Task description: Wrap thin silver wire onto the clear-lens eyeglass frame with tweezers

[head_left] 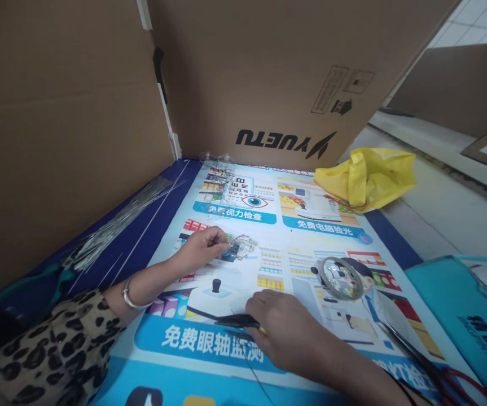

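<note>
My left hand (207, 245), a silver bangle on its wrist, is closed in a pinch at the edge of a small rounded piece of bent wire (244, 246). The thin wire blends into the printed sheet below, so its exact form is hard to make out. Lower and to the right, my right hand (279, 324) is wrapped around a pair of pliers (237, 321). Their dark narrow jaws point left, and a bit of yellow handle shows by the fingers. A loose thin wire (254, 369) trails below the pliers.
Cardboard panels (268, 73) wall off the back and left. Straight wires (120, 225) lie in a bundle at left, tangled wire pieces (220, 180) at the back. A tape roll (341, 278), scissors (416, 355), yellow bag (365, 177) and teal bag (459, 304) are at right.
</note>
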`<state>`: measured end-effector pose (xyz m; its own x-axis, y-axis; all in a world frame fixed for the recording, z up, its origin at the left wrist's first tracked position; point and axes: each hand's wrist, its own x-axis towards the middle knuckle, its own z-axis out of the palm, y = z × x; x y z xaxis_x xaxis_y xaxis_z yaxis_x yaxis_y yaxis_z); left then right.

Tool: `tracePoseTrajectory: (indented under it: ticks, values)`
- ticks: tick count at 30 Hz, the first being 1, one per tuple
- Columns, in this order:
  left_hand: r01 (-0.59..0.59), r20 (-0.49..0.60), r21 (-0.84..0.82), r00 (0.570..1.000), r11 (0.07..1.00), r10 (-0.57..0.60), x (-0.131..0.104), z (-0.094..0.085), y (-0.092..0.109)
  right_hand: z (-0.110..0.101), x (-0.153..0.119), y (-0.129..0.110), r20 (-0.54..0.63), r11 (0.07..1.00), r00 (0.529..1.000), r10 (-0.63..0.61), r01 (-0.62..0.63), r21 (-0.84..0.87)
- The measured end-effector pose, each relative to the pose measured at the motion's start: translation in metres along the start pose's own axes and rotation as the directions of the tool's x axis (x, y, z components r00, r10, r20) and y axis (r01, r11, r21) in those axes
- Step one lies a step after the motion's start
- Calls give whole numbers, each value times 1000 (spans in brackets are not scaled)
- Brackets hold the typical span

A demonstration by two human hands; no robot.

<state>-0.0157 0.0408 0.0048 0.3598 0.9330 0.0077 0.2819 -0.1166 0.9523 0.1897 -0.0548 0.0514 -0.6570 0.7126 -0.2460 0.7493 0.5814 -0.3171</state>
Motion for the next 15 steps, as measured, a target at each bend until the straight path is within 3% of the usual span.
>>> tracePoseTrajectory:
  ticks: [5, 9, 15]
  values:
    - [38, 7, -205, 999, 978, -38, -1, 1, 5, -2, 4, 11, -30, 990, 998, 47, -43, 136]
    - [99, 84, -344, 994, 934, -75, -2, 0, 5, -4, 8, 19, -65, 961, 993, 98, -78, 265]
    - [208, 201, -496, 972, 843, -122, -5, -1, 6, -5, 15, 33, -76, 818, 972, 223, -144, 557]
